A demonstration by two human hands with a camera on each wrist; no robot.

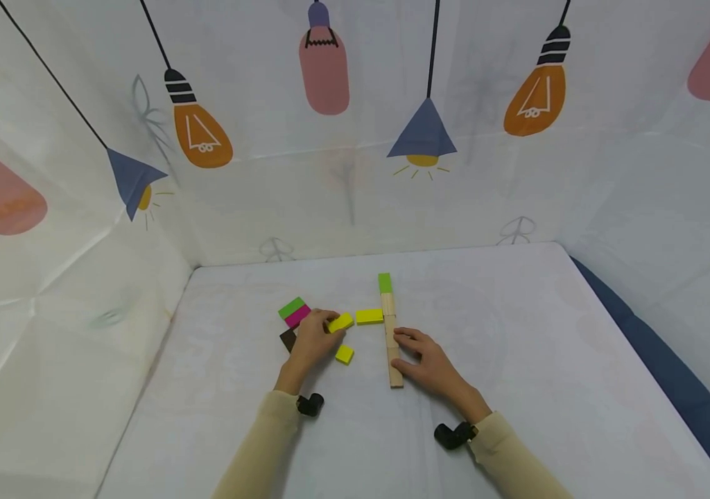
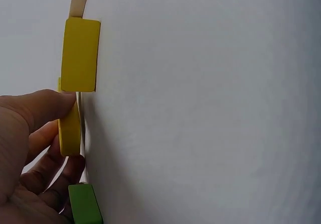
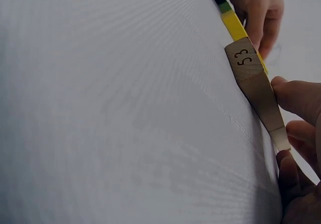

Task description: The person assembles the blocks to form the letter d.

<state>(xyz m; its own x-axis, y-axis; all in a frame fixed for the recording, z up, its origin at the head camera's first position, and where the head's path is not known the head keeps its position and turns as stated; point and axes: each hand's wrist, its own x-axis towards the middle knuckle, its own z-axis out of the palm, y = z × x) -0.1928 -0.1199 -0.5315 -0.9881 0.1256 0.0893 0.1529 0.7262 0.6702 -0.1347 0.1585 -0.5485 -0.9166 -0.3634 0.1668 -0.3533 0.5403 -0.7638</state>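
Note:
Between the thumb and fingers of my left hand [image 1: 313, 341] is a yellow block [image 1: 342, 322], pinched close to the table. Just right of it lies another yellow block [image 1: 369, 317], its right end against a column of plain wooden blocks [image 1: 390, 331]. A green block [image 1: 385, 283] tops that column at the far end. My right hand [image 1: 433, 367] rests along the column's right side, thumb and fingertips touching it, fingers loosely bent rather than wrapped round. The number 53 shows on the near wooden block [image 3: 246, 58] in the right wrist view.
A smaller yellow block [image 1: 345, 354] lies right of the left hand. Beyond that hand are a green block [image 1: 291, 308], a magenta block [image 1: 297, 317] and a partly hidden dark brown block [image 1: 288, 337]. Patterned white sheeting [image 1: 342, 194] encloses the white table [image 1: 517, 312].

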